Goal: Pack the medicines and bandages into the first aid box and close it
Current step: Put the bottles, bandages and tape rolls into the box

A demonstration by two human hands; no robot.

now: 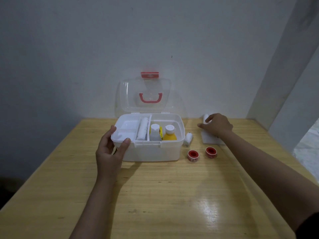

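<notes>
The white first aid box (151,153) stands open on the wooden table, its clear lid (124,95) upright with a red handle and latch. Inside are a white tray, a bandage roll (143,130), a white bottle (154,132) and a yellow bottle (169,133). My left hand (110,149) grips the box's front left corner. My right hand (216,125) reaches over a white roll (205,117) and a flat white packet (209,139), fingers curled around the roll. A small bandage roll (188,138) lies beside the box. Two red-centred tape rolls (193,155) (210,152) sit in front of it.
The table (155,195) stands against a pale wall, with a corner pillar at the right. Its left and right edges drop off to the floor.
</notes>
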